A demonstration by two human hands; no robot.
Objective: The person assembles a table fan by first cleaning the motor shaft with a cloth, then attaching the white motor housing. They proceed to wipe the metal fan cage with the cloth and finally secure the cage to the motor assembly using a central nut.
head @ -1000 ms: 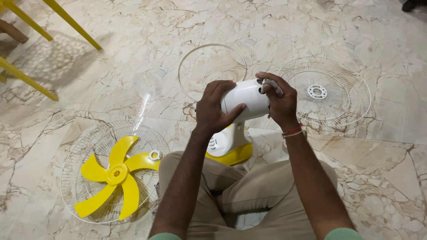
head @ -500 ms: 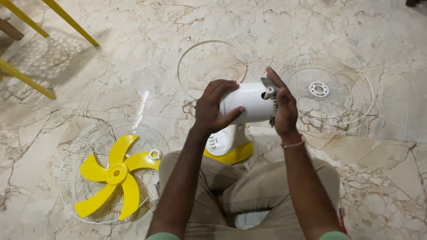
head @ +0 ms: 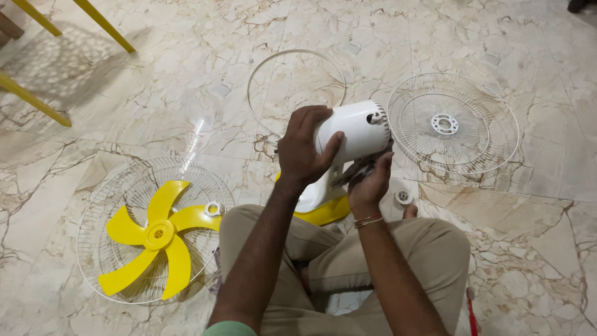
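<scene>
Left hand (head: pixel 305 152) grips the white plastic fan motor housing (head: pixel 354 134) from the rear, fingers curled around it, thumb on top. Right hand (head: pixel 370 180) under the housing, fingers pressed to its underside. Housing on white-and-yellow stand (head: pixel 320 205), over the marble floor (head: pixel 186 93). Yellow five-blade fan propeller (head: pixel 155 233) lies in a white wire grille (head: pixel 112 193); second white wire grille (head: pixel 454 124) lies right.

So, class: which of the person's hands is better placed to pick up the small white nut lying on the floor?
Probably the right hand: it is loosely under the white fan motor housing, just above the nut. The left hand grips the housing.
</scene>
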